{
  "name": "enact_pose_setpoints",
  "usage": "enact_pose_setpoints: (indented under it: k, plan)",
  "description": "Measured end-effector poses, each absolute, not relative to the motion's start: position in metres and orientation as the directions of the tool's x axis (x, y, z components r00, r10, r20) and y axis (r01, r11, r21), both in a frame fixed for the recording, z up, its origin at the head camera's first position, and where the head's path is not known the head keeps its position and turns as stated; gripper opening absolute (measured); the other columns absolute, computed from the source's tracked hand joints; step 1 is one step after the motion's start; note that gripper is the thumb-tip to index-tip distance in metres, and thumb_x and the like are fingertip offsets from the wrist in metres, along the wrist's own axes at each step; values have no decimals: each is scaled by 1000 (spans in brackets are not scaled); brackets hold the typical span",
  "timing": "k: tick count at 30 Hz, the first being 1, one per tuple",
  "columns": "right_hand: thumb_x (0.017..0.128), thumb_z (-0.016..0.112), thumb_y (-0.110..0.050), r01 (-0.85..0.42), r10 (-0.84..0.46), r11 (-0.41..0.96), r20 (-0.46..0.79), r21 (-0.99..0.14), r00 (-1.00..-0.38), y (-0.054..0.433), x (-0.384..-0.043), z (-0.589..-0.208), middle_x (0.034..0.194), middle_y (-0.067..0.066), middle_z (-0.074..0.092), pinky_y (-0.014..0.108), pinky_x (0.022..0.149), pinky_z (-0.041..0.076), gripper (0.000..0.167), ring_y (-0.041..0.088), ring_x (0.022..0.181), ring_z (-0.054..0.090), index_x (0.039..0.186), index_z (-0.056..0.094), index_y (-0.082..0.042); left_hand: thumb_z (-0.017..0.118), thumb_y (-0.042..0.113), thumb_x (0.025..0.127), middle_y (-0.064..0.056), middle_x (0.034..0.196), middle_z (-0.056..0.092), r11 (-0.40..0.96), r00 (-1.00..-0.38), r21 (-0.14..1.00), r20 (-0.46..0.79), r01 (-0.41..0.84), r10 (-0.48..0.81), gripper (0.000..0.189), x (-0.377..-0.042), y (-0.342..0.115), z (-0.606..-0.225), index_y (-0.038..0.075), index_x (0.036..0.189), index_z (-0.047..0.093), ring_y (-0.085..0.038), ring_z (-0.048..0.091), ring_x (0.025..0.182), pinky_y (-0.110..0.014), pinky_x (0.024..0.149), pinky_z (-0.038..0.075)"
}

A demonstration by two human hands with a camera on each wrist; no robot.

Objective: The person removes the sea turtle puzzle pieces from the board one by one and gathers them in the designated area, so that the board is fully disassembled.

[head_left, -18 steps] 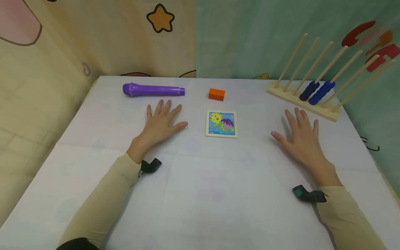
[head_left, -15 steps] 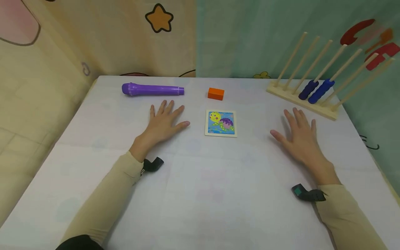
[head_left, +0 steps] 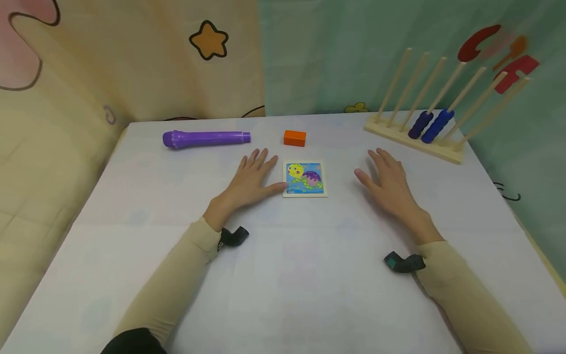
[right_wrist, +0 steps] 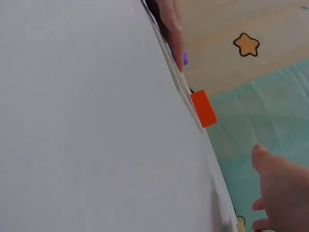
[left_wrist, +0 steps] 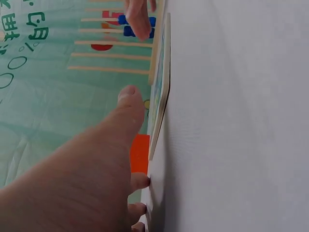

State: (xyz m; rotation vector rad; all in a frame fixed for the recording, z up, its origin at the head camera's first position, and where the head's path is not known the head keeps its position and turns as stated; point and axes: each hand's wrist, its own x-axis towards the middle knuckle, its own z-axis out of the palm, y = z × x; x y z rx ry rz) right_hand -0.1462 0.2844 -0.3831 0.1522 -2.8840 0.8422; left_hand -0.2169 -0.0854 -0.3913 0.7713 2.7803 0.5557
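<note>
A square turtle picture board (head_left: pixel 316 173) with a pale wooden rim lies flat on the white table. To its left is my left hand (head_left: pixel 248 184), fingers spread, with the thumb tip over the board's left edge. Whether that thumb touches the board I cannot tell. The left wrist view shows the thumb (left_wrist: pixel 128 108) close beside the board (left_wrist: pixel 164 79), seen edge-on. My right hand (head_left: pixel 391 189) is a short way right of the board, thumb apart from the fingers, holding nothing. An orange block (head_left: pixel 295 138) lies just behind the board.
A purple toy microphone (head_left: pixel 208 138) lies at the back left. At the back right stands a wooden rack (head_left: pixel 409 141) with several upright pegs; dark blue beads (head_left: pixel 438 126) sit on two of them. A patterned cloth (head_left: pixel 318 59) hangs behind the table (head_left: pixel 300 295).
My left hand has moved right, up to the board. The right hand has come left, closer to the board. The head view has shifted slightly; the objects stay in place.
</note>
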Motion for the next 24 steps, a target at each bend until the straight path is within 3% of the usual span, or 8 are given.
enact_pose_setpoints:
  k: [6, 16, 20, 24]
  plan:
    - [109, 54, -45, -146, -15, 772, 212, -618, -977, 243, -170, -389, 162, 25, 42, 66, 126, 23, 65, 44, 155, 32, 155, 46, 0, 68, 77, 85, -8, 179, 4, 767, -822, 409, -67, 494, 566, 115, -221, -83, -403, 18, 170, 19, -30, -6, 166, -53, 133, -9]
    - [107, 58, -38, -134, -22, 756, 179, -640, -984, 184, -192, -389, 159, 17, 49, 58, 130, 23, 57, 36, 152, 38, 153, 51, -4, 72, 79, 80, -5, 179, 6, 734, -791, 388, -21, 557, 611, 118, -227, -76, -400, 20, 170, 22, -29, -4, 166, -54, 133, -9]
    - [101, 68, -30, -189, -45, 742, 233, -643, -971, 160, -203, -387, 143, 18, 62, 55, 125, 32, 50, 35, 139, 49, 141, 62, -2, 71, 82, 79, -5, 179, 9, 736, -796, 376, 7, 564, 606, 118, -227, -78, -400, 19, 169, 26, -28, -2, 166, -54, 133, -7]
    - [93, 74, -26, -226, -49, 738, 284, -636, -958, 138, -211, -393, 119, 17, 67, 50, 107, 44, 38, 34, 116, 54, 121, 70, 0, 69, 83, 79, -6, 179, 11, 734, -793, 365, 19, 573, 609, 118, -226, -79, -405, 18, 168, 27, -28, -1, 166, -54, 133, -6]
